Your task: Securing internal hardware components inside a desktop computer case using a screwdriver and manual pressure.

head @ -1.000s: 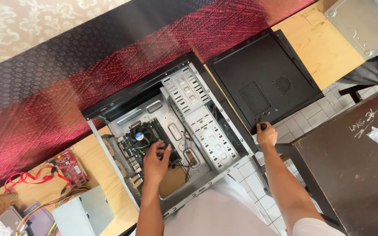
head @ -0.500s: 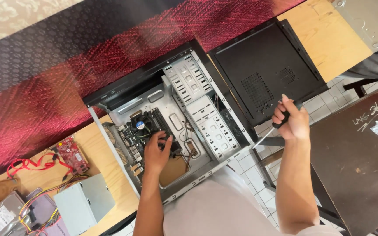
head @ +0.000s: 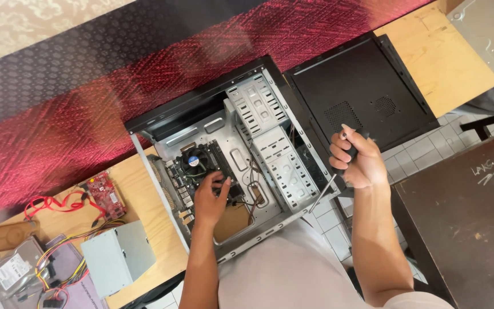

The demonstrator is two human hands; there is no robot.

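Gripping one screwdriver [head: 338, 171], two hands [head: 357, 163] flank one computer case [head: 241, 160].

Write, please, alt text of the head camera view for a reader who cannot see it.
A person's left hand rests on the motherboard inside an open computer case lying on a wooden table, while the right hand holds a screwdriver. A black side panel lies beside the case.
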